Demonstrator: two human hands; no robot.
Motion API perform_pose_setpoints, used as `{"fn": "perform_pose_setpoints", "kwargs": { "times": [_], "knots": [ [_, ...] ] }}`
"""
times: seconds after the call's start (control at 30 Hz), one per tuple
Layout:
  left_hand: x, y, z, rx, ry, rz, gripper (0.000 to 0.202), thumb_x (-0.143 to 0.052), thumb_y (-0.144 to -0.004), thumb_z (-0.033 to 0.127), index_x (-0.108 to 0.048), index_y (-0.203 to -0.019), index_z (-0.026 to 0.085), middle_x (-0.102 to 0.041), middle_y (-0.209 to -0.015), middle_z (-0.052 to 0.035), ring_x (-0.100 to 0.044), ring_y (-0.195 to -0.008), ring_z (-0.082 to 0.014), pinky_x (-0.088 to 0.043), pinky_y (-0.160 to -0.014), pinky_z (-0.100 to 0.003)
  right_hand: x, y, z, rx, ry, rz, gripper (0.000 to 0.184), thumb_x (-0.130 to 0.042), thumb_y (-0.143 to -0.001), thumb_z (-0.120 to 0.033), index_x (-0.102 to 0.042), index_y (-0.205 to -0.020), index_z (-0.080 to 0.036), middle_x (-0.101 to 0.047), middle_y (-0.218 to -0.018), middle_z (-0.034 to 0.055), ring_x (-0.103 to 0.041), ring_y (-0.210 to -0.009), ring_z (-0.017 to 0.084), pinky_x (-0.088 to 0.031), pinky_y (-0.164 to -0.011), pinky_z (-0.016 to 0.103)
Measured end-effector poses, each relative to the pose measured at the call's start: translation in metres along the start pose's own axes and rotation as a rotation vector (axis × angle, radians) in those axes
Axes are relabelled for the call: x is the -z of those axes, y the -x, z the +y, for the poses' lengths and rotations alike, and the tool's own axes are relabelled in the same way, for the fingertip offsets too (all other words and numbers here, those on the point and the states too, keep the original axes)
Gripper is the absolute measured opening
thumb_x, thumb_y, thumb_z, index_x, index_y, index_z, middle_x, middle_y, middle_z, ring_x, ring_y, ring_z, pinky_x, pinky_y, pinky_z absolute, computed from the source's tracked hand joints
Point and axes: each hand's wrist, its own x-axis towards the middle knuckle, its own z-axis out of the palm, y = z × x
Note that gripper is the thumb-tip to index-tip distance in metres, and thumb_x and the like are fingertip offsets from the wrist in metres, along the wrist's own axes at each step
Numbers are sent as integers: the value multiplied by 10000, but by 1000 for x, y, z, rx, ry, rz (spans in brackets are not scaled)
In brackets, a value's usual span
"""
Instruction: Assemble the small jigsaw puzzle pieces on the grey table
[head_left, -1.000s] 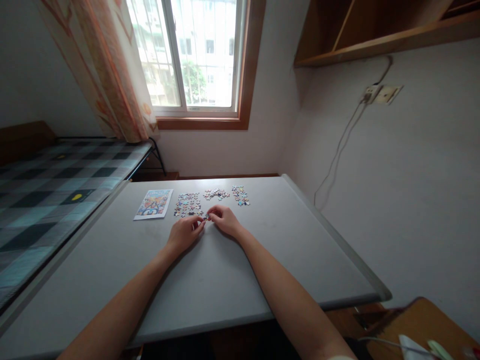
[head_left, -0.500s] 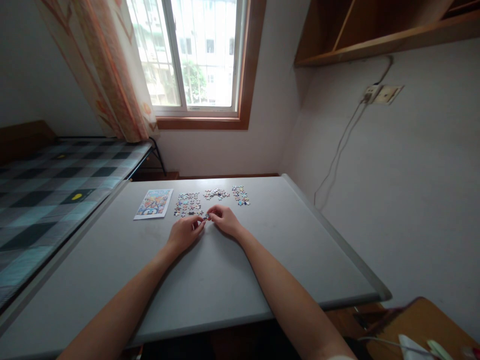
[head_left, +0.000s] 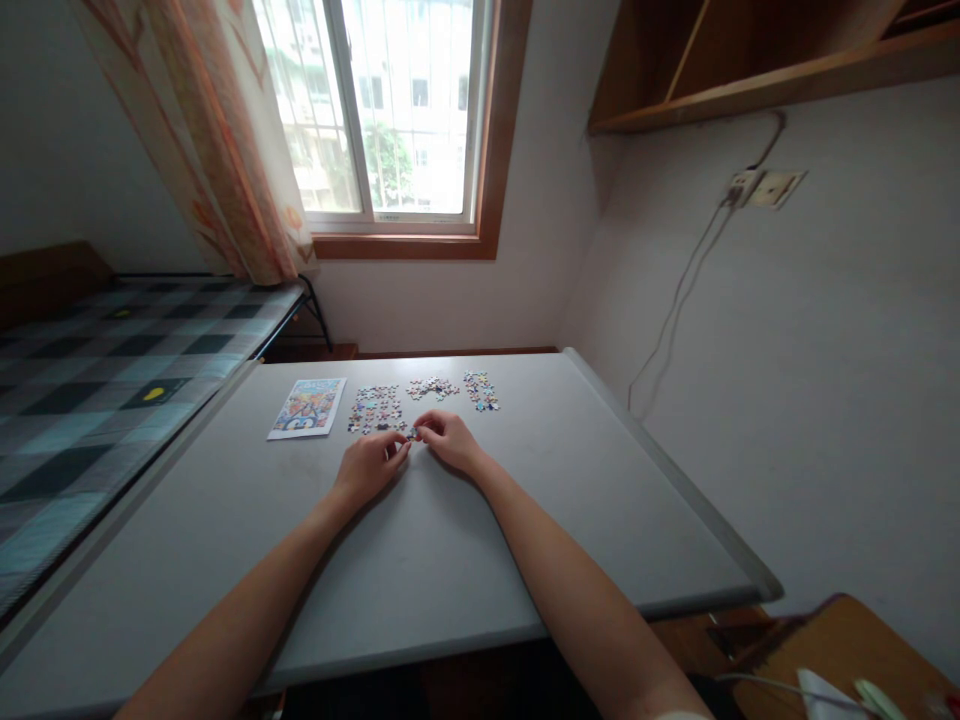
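Observation:
My left hand (head_left: 369, 465) and my right hand (head_left: 448, 438) meet over the grey-white table (head_left: 465, 560), fingertips pinched close together. Between them are small jigsaw puzzle pieces (head_left: 412, 434), partly covered by the fingers. Both hands are closed on these pieces, low at the tabletop. Just beyond my left hand, puzzle pieces lie spread in rows (head_left: 377, 403). A loose heap of pieces (head_left: 433, 388) is behind my right hand, and another group of pieces (head_left: 481, 390) sits to its right.
A colourful printed picture sheet (head_left: 307, 408) lies on the table's left. A bed with a checked cover (head_left: 150, 370) stands left of the table. To the right is a wall with a socket (head_left: 765, 188) and hanging cord. A wooden chair or stool (head_left: 847, 650) stands at lower right.

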Motion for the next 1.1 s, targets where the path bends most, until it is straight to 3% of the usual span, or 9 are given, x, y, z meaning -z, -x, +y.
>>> {"fn": "perform_pose_setpoints", "kwargs": {
  "times": [1.1],
  "knots": [
    [1,0,1,11,-12,-5,261,-495,-845,398,-692,-853,227,-658,-664,-5,-563,-581,-136,-355,-550,-223,1,1,-5,2,8,12,132,-549,-771,-170,-658,-844,-161,-665,-725,9,-611,-677,122,-455,-652,232]
  ]
}}
